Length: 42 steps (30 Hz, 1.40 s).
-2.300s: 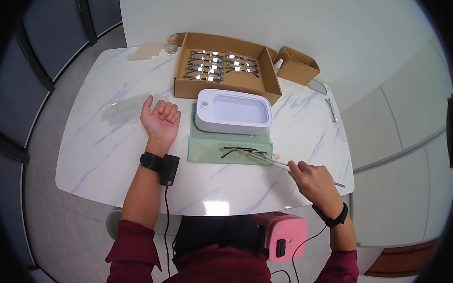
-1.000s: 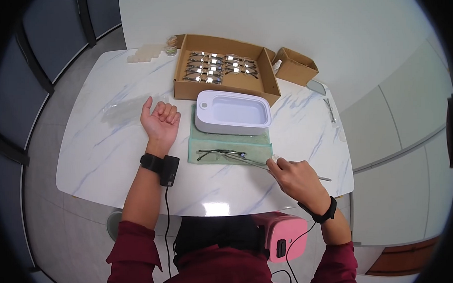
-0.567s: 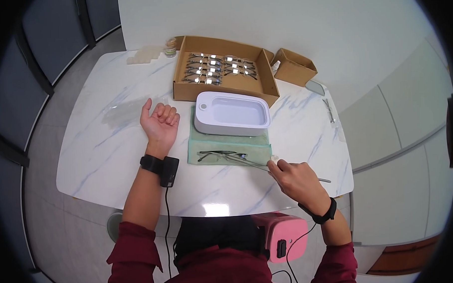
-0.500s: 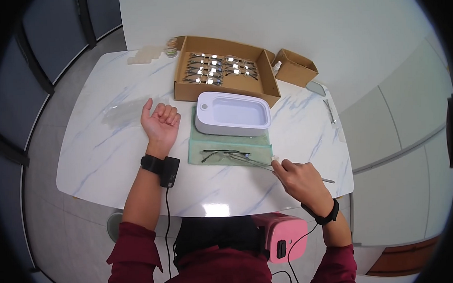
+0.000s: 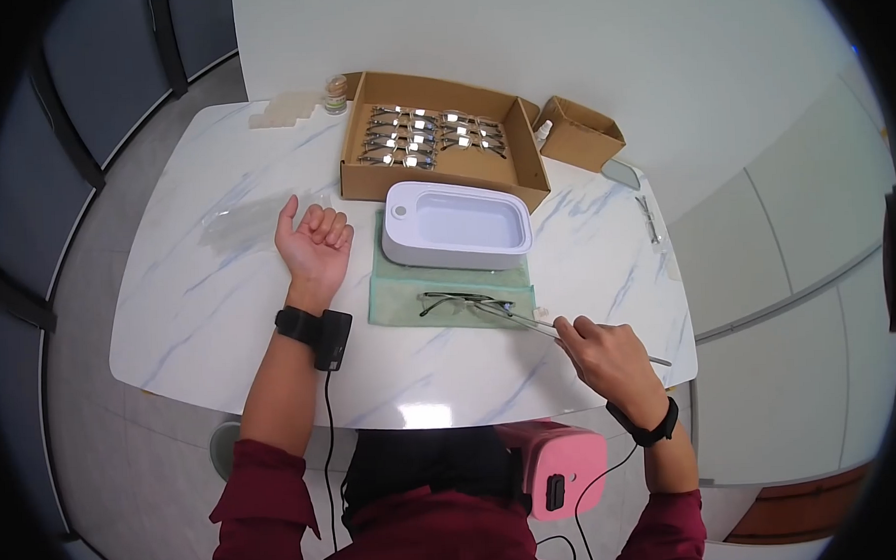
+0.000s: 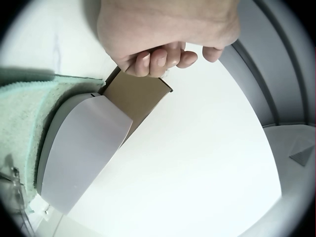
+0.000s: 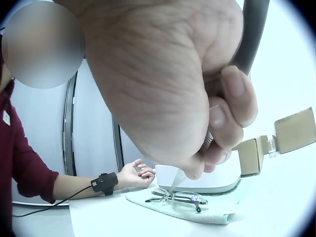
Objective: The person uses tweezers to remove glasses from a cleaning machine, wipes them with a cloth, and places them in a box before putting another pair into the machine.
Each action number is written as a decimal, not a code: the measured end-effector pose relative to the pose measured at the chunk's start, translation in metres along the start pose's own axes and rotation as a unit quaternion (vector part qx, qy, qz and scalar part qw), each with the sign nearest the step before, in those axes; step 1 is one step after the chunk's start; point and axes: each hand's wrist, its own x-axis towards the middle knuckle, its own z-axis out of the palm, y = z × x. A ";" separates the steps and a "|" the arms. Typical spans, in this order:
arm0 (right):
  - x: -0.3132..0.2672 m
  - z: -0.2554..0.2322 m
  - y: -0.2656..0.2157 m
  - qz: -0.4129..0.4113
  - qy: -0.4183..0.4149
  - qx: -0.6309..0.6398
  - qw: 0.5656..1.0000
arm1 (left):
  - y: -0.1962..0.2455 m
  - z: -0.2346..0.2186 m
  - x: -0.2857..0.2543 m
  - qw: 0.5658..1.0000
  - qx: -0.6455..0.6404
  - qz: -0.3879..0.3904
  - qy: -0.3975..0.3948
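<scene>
My right hand (image 5: 614, 361) grips long metal tweezers (image 5: 536, 322), whose handle end sticks out behind the hand. Their tips reach the right part of a pair of dark-rimmed eyeglasses (image 5: 460, 297), close over the folded green cloth (image 5: 395, 311). The right wrist view shows the curled fingers (image 7: 224, 123) around the tool, and the eyeglasses (image 7: 185, 199) low over the cloth. Palm up, my left hand (image 5: 314, 245) rests left of the cloth with loosely curled fingers and nothing in it. On the cloth's far half stands a white oblong cleaning tub (image 5: 447, 252) with a round button.
Behind the tub, a cardboard tray (image 5: 484, 185) holds several eyeglasses in two columns. A small cardboard box (image 5: 591, 142) stands to its right, a jar (image 5: 335, 94) to its left. Clear plastic film (image 5: 234, 220) lies at left, another metal tool (image 5: 648, 220) near the right edge.
The tweezers and eyeglasses first moved left over the cloth, then back a little to the right with my right hand. My left hand has stayed in place.
</scene>
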 end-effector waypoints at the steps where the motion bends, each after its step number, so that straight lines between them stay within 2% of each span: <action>1: -0.001 0.000 0.000 0.002 0.004 -0.006 1.000 | 0.000 -0.001 0.000 1.000 0.001 -0.004 -0.018; 4: 0.000 0.005 -0.001 -0.005 -0.008 0.001 1.000 | -0.001 0.004 -0.002 1.000 0.004 0.003 0.010; 17: 0.012 -0.002 -0.007 -0.031 -0.007 -0.004 0.999 | 0.000 0.000 0.000 1.000 -0.003 -0.006 -0.012; 26: 0.018 0.001 -0.010 -0.045 0.009 0.001 0.999 | 0.000 0.003 -0.001 1.000 0.001 0.002 0.003; 28: 0.018 -0.003 -0.009 -0.026 0.006 -0.010 1.000 | 0.001 0.000 0.000 1.000 -0.015 -0.010 -0.017; 31: 0.016 0.003 -0.008 -0.036 0.007 0.021 0.999 | -0.001 0.003 -0.002 1.000 -0.003 0.001 0.006; 35: 0.011 -0.003 -0.004 -0.021 0.024 -0.002 0.999 | 0.002 -0.004 0.001 1.000 -0.016 -0.007 -0.016; 42: 0.002 -0.004 0.004 0.001 -0.005 0.004 1.000 | -0.001 0.002 0.000 1.000 -0.002 0.000 0.002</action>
